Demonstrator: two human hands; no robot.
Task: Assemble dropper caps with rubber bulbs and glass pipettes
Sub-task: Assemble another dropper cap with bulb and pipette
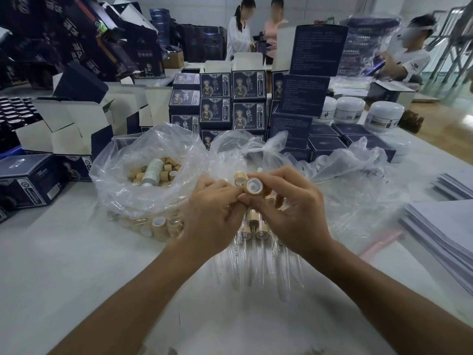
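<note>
- The right hand [289, 208] pinched a wooden cap [253, 187] between thumb and fingers, its open white-lined end turned toward the camera.
- The left hand [212, 213] met it from the other side, fingers curled with the tips touching the cap; whether they held a separate part could not be told.
- Just beyond the fingers a second cap [239, 178] showed its open end.
- Beneath the hands lay finished droppers [256, 231], their glass tubes [245, 265] pointing toward the person on the white table [76, 265].
- To the left sat a clear plastic bag [143, 180] of loose caps.
- Behind stood stacked dark blue boxes [248, 98] and white jars [349, 110]; paper sheets [440, 234] lay at right.
</note>
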